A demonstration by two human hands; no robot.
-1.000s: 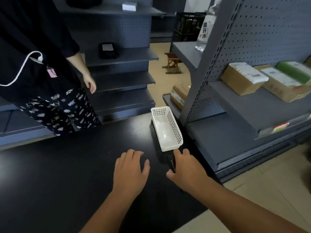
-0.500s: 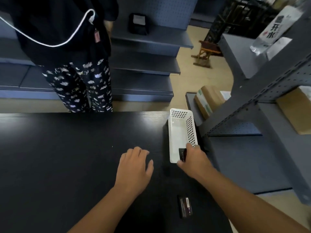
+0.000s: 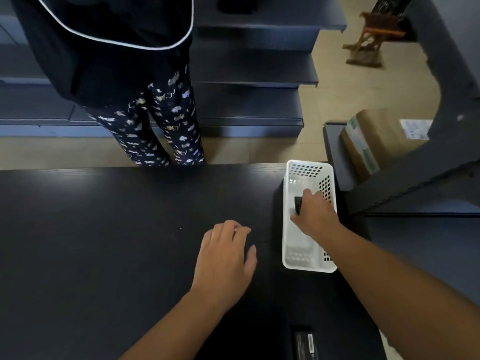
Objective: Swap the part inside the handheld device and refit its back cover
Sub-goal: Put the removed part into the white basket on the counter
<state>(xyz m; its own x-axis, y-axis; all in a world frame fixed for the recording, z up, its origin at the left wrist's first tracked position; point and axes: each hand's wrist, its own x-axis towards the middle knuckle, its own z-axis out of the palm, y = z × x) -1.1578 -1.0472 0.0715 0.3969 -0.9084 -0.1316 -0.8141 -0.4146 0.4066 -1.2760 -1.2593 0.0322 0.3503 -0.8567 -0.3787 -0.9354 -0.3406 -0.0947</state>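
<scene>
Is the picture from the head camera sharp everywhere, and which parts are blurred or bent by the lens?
Head view: the hands and white basket are fairly sharp; the cardboard box and wooden stool at upper right are smeared by blur. The wide lens bends the shelf upright into a curve. Soft glare lies on the black table.

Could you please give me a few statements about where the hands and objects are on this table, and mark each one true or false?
1. The right hand holds a small black part over the white perforated plastic basket. True.
2. The left hand grips the basket's rim. False: it lies open and empty on the black table, apart from the basket.
3. A flat black labelled device lies at the table's near edge. True.
4. The basket lies tipped on its side. False: it stands upright with its opening upward.
</scene>
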